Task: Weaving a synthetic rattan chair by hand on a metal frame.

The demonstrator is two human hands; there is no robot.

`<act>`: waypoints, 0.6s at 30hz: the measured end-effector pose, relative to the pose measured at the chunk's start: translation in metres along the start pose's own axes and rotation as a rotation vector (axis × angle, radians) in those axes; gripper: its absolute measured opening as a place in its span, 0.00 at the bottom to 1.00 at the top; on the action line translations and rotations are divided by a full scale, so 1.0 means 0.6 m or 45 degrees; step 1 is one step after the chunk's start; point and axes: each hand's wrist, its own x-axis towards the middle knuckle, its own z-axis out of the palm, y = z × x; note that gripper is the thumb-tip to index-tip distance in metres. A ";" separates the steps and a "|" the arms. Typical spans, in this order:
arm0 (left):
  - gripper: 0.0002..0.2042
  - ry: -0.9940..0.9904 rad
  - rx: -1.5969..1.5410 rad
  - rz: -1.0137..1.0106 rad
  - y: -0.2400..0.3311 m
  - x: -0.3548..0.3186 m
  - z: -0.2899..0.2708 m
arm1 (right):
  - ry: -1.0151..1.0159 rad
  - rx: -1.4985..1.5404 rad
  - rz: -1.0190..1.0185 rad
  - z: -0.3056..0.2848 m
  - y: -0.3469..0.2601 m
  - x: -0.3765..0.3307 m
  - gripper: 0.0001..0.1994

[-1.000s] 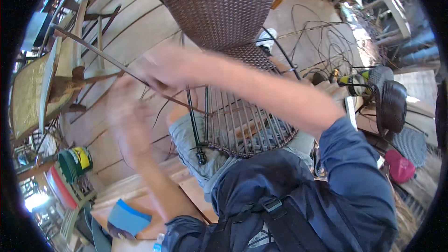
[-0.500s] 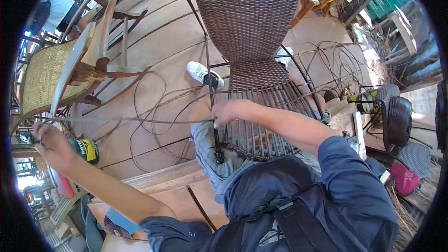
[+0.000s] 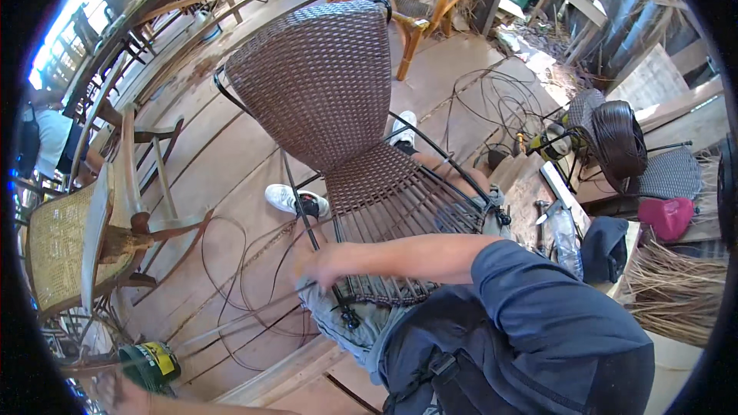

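A woven chair (image 3: 315, 81) with a black metal frame leans across my lap. Its backrest is fully woven in dark brown strands; on the seat, the near part shows bare lengthwise strands (image 3: 384, 227) with gaps. My right hand (image 3: 314, 265) is closed at the chair's left rail, pinching a long brown weaving strand (image 3: 231, 323). That strand stretches straight down-left toward my left hand (image 3: 115, 393), which is low at the left rim, blurred, and appears closed on it. Where the strand meets the left fingers cannot be made out.
Loose strand loops lie on the plank floor left and right (image 3: 500, 104). A cane-seated wooden chair (image 3: 61, 242) stands at left, above a dark green tub (image 3: 150, 365). At right are a wooden bench with a hammer (image 3: 542, 219), plastic bottle (image 3: 566, 242), dark cap (image 3: 603, 250) and coiled strand (image 3: 619, 138).
My view has turned, so the chair sits further left and tilted. My left arm has swung lower and back toward the lower left corner. My right hand stays by the chair's left rail.
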 end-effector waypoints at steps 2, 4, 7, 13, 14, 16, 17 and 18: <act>0.05 -0.182 0.898 0.089 0.002 -0.045 0.036 | 0.226 0.030 0.080 -0.043 -0.001 0.019 0.14; 0.11 0.314 0.817 -0.487 -0.135 -0.268 0.294 | 0.582 0.163 0.010 -0.111 -0.060 0.076 0.12; 0.18 -0.633 1.025 -0.528 -0.246 -0.426 0.507 | 1.137 0.733 -1.085 -0.193 -0.205 0.120 0.17; 0.05 -0.339 1.411 0.201 -0.147 -0.135 0.102 | 0.220 0.050 -0.091 -0.090 -0.088 0.068 0.22; 0.07 -0.171 0.403 0.058 -0.047 -0.085 0.130 | 0.191 0.039 -0.290 -0.051 -0.048 0.035 0.17; 0.08 0.252 0.037 -0.167 0.014 -0.081 0.207 | 0.320 -0.235 -0.344 -0.021 -0.004 0.024 0.13; 0.11 0.563 0.400 -0.193 -0.025 -0.135 0.298 | 0.367 -0.141 -0.003 -0.036 0.000 0.033 0.15; 0.14 0.522 0.706 -0.582 -0.076 -0.199 0.331 | 0.415 -0.037 0.323 -0.049 0.000 0.047 0.17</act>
